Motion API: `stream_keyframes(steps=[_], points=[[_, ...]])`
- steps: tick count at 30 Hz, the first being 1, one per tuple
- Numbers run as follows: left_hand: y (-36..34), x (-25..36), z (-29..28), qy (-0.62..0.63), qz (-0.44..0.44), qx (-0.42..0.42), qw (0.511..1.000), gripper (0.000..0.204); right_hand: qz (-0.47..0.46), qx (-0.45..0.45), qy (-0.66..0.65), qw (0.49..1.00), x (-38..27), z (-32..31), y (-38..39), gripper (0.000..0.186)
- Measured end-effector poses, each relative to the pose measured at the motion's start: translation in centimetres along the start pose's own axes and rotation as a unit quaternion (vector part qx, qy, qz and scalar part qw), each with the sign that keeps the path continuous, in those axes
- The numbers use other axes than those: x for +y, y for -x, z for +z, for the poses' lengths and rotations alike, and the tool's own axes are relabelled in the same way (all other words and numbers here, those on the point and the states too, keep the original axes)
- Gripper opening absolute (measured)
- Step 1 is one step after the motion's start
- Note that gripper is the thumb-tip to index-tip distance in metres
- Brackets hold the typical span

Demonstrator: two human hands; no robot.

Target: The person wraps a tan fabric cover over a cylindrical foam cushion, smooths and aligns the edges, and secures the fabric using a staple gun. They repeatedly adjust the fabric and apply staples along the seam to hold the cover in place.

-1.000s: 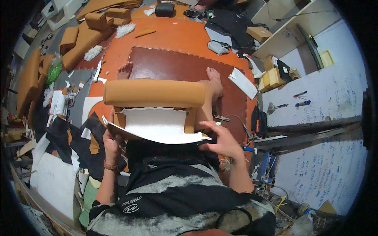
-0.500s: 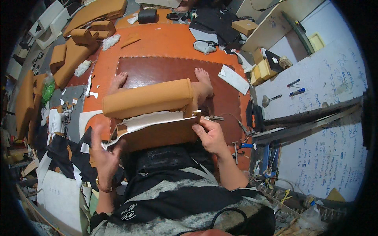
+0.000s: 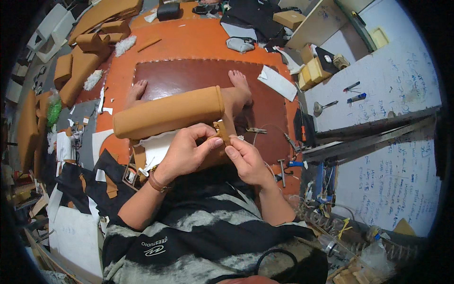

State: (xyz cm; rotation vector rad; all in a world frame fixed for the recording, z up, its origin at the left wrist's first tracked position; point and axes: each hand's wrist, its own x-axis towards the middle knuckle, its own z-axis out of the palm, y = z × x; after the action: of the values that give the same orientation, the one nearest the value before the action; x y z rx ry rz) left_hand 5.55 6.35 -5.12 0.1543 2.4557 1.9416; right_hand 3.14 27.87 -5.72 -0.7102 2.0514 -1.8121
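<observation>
Across my legs lies a long padded piece covered in tan material [image 3: 168, 112], with piping round its right end. A loose flap with a white underside [image 3: 158, 147] hangs from its near side, partly hidden by my hands. My left hand [image 3: 188, 149] is closed, thumb and fingers pinching the flap's narrow tan edge strip [image 3: 221, 131] near its right corner. Close beside it my right hand [image 3: 247, 158] pinches the same strip from the right. The strip's tip stands up between the two hands.
An orange mat [image 3: 189, 42] with a maroon panel [image 3: 179, 78] covers the floor. To the right lie pliers [image 3: 256, 130], an orange-handled screwdriver [image 3: 303, 133], a blue-handled hammer [image 3: 294, 164] and a white panel [image 3: 369, 118]. Tan cushions [image 3: 90, 64] and black scraps [image 3: 78, 182] are at left.
My left hand has moved right from the flap's left end to its right corner, closing on the strip beside my right hand. The padded piece appears slightly further left in view.
</observation>
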Motion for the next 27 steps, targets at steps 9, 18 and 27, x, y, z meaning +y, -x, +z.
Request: stream_keyframes(steps=[9,18,27], points=[[0.6,0.1,-0.2,0.059,-0.092,-0.013,0.994,0.026,0.055,0.054,-0.028,0.997,2.0,0.0,0.1,0.018],[0.8,-0.5,0.3,0.071,-0.09,-0.009,0.993,0.026,-0.095,0.212,0.219,0.948,-0.8,2.3,0.4,0.014],[2.8,0.2,-0.3,0.02,-0.043,-0.017,0.999,0.024,0.002,0.197,0.133,0.971,-1.1,3.9,1.5,0.013]])
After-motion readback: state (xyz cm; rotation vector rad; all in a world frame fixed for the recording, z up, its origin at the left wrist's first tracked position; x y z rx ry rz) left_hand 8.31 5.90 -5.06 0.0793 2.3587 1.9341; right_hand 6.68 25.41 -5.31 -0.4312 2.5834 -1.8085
